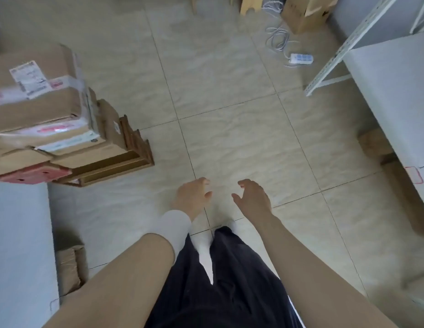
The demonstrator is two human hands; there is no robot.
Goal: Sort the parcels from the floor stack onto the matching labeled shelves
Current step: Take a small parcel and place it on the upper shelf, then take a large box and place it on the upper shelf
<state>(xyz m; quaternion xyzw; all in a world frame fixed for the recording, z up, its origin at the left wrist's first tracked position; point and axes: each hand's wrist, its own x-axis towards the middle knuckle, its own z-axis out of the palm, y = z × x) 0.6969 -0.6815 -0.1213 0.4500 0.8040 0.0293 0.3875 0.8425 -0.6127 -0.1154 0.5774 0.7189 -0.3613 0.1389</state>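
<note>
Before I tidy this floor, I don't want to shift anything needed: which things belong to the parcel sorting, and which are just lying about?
Job:
parcel stack
shelf
left hand and right hand, both empty

Lying about:
power strip
cable
open carton

Bare forearms, white wrist sleeve [174,227] — dark trousers [232,280], white footwear [204,245]

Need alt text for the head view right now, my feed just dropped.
Both bare hands, the left hand and right hand, hang open and empty over a tiled floor. A stack of cardboard parcels sits to the left, and a grey shelf stands to the right, with a white power strip beyond.
</note>
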